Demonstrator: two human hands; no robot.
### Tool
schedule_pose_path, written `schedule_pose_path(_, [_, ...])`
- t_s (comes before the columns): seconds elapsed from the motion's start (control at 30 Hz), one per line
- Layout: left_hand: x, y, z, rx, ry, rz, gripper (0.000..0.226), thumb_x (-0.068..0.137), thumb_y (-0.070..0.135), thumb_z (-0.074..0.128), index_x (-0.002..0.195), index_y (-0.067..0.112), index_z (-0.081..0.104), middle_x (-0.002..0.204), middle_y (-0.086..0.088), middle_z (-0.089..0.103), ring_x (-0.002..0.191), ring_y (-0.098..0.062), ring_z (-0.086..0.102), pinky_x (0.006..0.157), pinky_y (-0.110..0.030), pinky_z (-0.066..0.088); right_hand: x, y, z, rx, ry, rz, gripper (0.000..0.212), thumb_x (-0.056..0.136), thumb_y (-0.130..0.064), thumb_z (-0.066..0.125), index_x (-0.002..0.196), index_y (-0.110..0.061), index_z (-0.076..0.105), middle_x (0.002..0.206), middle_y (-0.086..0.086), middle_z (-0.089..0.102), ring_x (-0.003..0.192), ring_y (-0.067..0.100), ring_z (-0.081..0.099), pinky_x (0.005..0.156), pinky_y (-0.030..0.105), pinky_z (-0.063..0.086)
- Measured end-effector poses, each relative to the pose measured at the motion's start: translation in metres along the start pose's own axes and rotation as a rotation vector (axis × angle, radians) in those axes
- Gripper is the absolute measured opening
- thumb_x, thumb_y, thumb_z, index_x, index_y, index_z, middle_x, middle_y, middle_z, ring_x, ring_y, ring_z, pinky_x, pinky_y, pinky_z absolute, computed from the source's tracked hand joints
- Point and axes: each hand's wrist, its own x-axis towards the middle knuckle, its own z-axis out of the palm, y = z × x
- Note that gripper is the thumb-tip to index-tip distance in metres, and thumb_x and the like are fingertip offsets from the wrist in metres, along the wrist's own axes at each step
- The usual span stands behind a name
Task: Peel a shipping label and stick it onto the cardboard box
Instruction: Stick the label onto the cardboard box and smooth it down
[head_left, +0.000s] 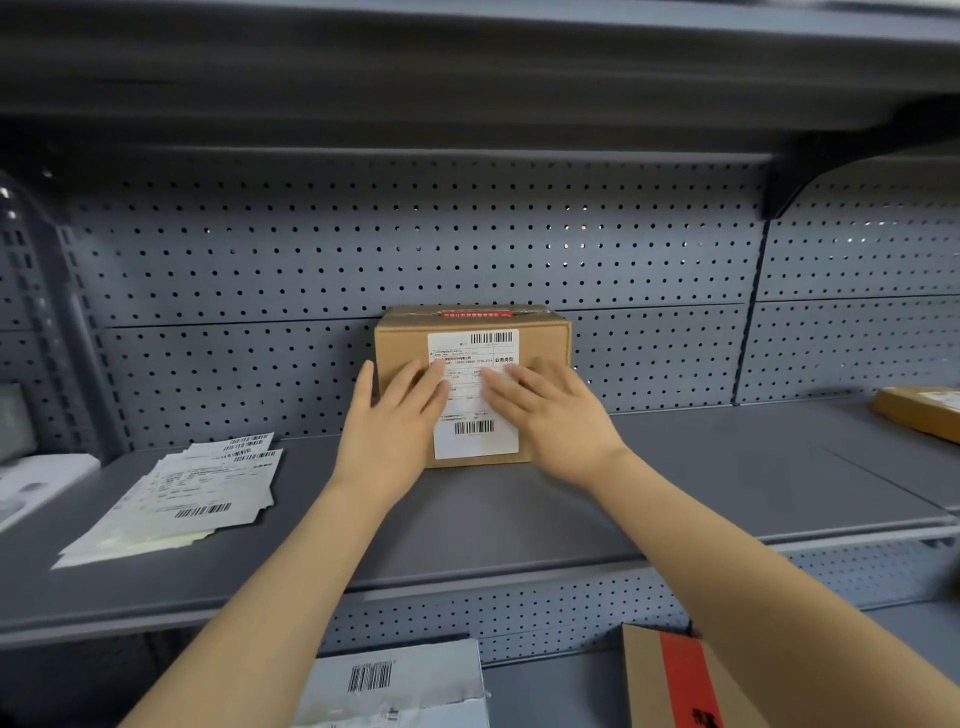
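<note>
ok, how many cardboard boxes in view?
3. One box mid-shelf under both hands, one at the shelf's far right edge, one with red tape on the lower shelf, partly behind the right arm. More may sit out of frame.

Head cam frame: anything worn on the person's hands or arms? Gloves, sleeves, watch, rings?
Nothing worn that shows. The left hand and the right hand are bare, with no gloves, and no rings visible on the fingers in view. Both forearms are bare up to the frame edge: no sleeve, watch, wristband or marking.
</note>
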Motion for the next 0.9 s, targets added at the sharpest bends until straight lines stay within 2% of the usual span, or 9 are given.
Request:
schedule_pose_path(0.07, [-0.007,-0.008,0.002,0.036,-0.006,-0.018,0.069,0.092,0.017,0.044,0.151,0.023,0.008,0.161,0.005,0.002,0.147,-0.018,0.006,0.113,-0.057,0.002,-0.012,0.01,0.001,-0.009,-0.062,0.054,0.071,0.063,-0.009,0.068,0.132,-0.02,0.053,0.143,-0.003,0.05,0.126,0.022,0.053,0.107,0.051,0.034])
schedule_pose_path(0.17, [-0.009,-0.004,-0.003,0.039,-0.033,-0.036,0.069,0.092,0.02,0.042,0.151,0.02,0.006,0.161,0.001,0.0,0.147,-0.021,0.003,0.112,-0.06,0.0,-0.02,0.013,-0.003,-0.049,-0.104,0.098,0.073,0.062,-0.01,0.069,0.133,-0.019,0.052,0.144,-0.002,0.049,0.129,0.024,0.05,0.108,0.055,0.028])
schedule_pose_path(0.33, [-0.006,0.016,-0.009,0.074,0.067,0.137,0.06,0.08,0.022,0.06,0.138,0.016,0.045,0.146,-0.001,0.043,0.135,-0.018,0.037,0.11,-0.058,0.004,-0.011,-0.008,-0.008,-0.111,-0.033,-0.089,0.068,0.063,-0.016,0.069,0.13,-0.015,0.055,0.138,0.004,0.055,0.127,0.023,0.051,0.108,0.057,0.019])
schedule_pose_path(0.4, [-0.008,0.015,-0.005,0.065,0.029,0.182,0.059,0.088,0.02,0.05,0.145,0.017,0.034,0.153,0.001,0.032,0.14,-0.018,0.029,0.113,-0.057,0.003,-0.007,-0.013,-0.01,-0.135,-0.087,-0.139,0.07,0.07,-0.015,0.067,0.137,-0.016,0.046,0.147,0.002,0.045,0.136,0.021,0.041,0.109,0.056,0.008])
schedule_pose_path(0.5, [-0.011,0.004,-0.001,0.071,-0.095,0.125,0.064,0.095,0.019,0.04,0.151,0.023,0.009,0.161,0.004,0.001,0.146,-0.017,0.006,0.112,-0.06,-0.001,-0.01,-0.002,-0.01,-0.122,-0.214,-0.121,0.067,0.09,-0.014,0.046,0.149,-0.026,0.016,0.161,-0.007,0.007,0.147,0.021,0.007,0.105,0.057,-0.018])
schedule_pose_path(0.57, [-0.018,-0.005,0.002,0.106,-0.139,0.123,0.068,0.095,0.019,0.038,0.151,0.023,0.0,0.161,0.005,-0.009,0.147,-0.017,0.0,0.111,-0.062,-0.003,-0.019,0.012,-0.012,-0.14,-0.28,-0.074,0.068,0.094,-0.014,0.039,0.149,-0.032,0.004,0.16,-0.012,-0.005,0.148,0.021,-0.003,0.104,0.058,-0.022])
schedule_pose_path(0.73, [-0.023,-0.003,-0.004,0.204,-0.155,0.137,0.067,0.095,0.021,0.037,0.151,0.018,-0.001,0.161,-0.003,-0.006,0.147,-0.021,0.001,0.109,-0.064,-0.007,-0.033,0.019,-0.019,-0.195,-0.298,-0.055,0.066,0.094,-0.013,0.036,0.149,-0.026,0.003,0.161,-0.005,0.0,0.148,0.021,-0.003,0.104,0.059,-0.022])
schedule_pose_path(0.83, [-0.02,0.004,-0.009,0.228,-0.099,0.307,0.063,0.094,0.017,0.04,0.15,0.013,0.01,0.159,-0.006,0.011,0.145,-0.022,0.011,0.108,-0.062,-0.011,-0.029,0.008,-0.022,-0.135,-0.273,-0.155,0.062,0.094,-0.012,0.036,0.149,-0.022,0.009,0.161,-0.001,0.008,0.148,0.02,0.001,0.103,0.055,-0.022])
schedule_pose_path(0.9, [-0.019,0.006,-0.007,0.281,-0.126,0.418,0.064,0.095,0.017,0.041,0.15,0.014,0.01,0.161,-0.006,0.003,0.146,-0.022,0.007,0.109,-0.06,-0.011,-0.025,-0.002,-0.02,-0.15,-0.305,-0.258,0.063,0.096,-0.016,0.035,0.15,-0.024,0.004,0.161,-0.004,0.001,0.148,0.02,-0.002,0.104,0.053,-0.021])
